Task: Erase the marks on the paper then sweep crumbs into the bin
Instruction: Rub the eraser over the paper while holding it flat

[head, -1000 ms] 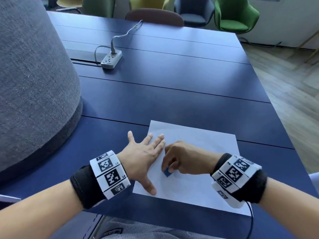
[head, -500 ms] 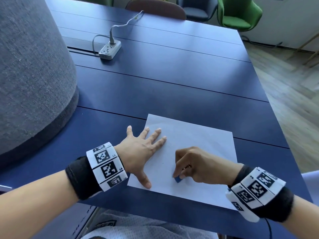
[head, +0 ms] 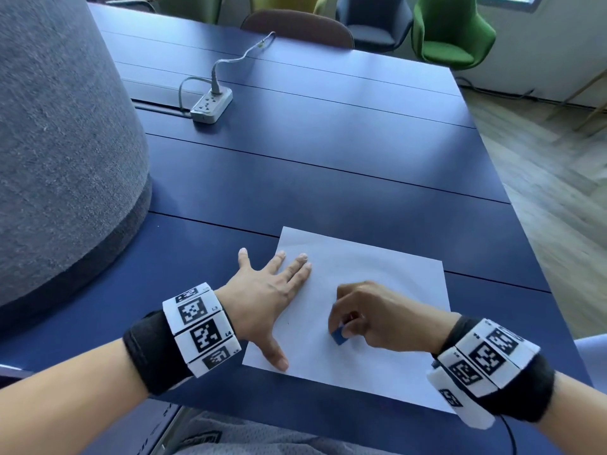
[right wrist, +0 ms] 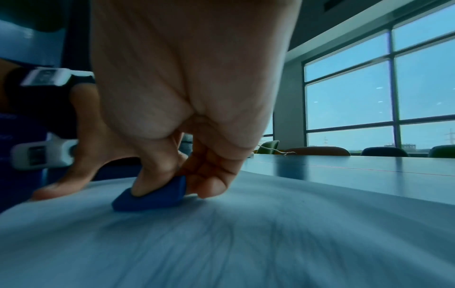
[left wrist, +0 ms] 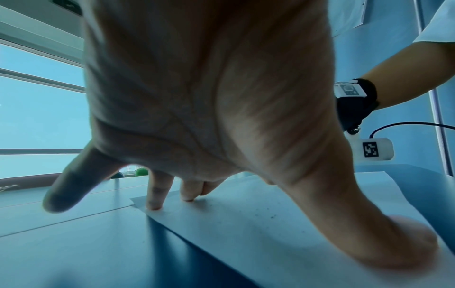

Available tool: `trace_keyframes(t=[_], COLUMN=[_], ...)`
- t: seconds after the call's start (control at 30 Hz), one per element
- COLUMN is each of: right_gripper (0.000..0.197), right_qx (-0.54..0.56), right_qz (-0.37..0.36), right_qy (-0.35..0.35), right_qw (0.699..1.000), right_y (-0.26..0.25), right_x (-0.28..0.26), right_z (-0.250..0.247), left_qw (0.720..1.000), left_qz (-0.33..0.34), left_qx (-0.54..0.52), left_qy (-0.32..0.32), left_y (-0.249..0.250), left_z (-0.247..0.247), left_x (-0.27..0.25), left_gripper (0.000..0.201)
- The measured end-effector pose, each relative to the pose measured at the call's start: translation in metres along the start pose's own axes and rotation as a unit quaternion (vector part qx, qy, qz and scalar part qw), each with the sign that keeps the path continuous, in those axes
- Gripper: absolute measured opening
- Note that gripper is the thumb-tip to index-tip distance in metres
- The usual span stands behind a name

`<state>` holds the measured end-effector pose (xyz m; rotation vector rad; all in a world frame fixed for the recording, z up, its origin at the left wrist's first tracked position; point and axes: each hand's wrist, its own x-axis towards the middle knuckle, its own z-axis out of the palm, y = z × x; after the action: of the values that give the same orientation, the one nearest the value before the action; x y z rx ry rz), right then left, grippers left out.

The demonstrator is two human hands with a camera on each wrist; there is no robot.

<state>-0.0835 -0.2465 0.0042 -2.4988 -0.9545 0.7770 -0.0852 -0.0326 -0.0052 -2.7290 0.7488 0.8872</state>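
A white sheet of paper point(head: 368, 277) lies on the dark blue table point(head: 328, 165) near its front edge. My left hand point(head: 272, 297) lies flat on the sheet's left edge, fingers spread, thumb near the front corner. My right hand point(head: 361, 313) pinches a small blue eraser point(head: 338, 337) and presses it on the paper right of the left thumb. The right wrist view shows the eraser point(right wrist: 150, 196) between thumb and fingers, touching the paper point(right wrist: 246, 233). Small dark crumbs point(left wrist: 265, 215) dot the paper point(left wrist: 221, 224) beside the left hand point(left wrist: 209, 117). No bin is in view.
A large grey fabric-covered form point(head: 56, 142) stands on the table's left side. A white power strip point(head: 212, 105) with its cable lies at the back. Chairs, one of them green point(head: 450, 31), line the far side. The table's right edge drops to a wooden floor point(head: 558, 178).
My right hand with the eraser has moved right and toward me across the paper over the last second. The left hand stays flat on the sheet's left edge.
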Motion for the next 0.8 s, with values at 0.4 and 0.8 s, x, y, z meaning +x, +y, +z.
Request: trace_keyframes(t=[0.4, 0.8], right_gripper=[0.023, 0.025], right_qx=[0.021, 0.046], right_qz=[0.006, 0.0], right_qy=[0.076, 0.039], right_qw=[0.997, 0.998], right_y=[0.003, 0.007], right_x=[0.048, 0.035], right_z=[-0.021, -0.013], left_qw=[1.0, 1.0], left_qz=[0.003, -0.007], left_qx=[-0.008, -0.005], left_qy=[0.011, -0.011], left_y=[-0.005, -0.003], left_z=[0.002, 0.0], left_x=[0.0, 0.001], left_gripper=[0.15, 0.148])
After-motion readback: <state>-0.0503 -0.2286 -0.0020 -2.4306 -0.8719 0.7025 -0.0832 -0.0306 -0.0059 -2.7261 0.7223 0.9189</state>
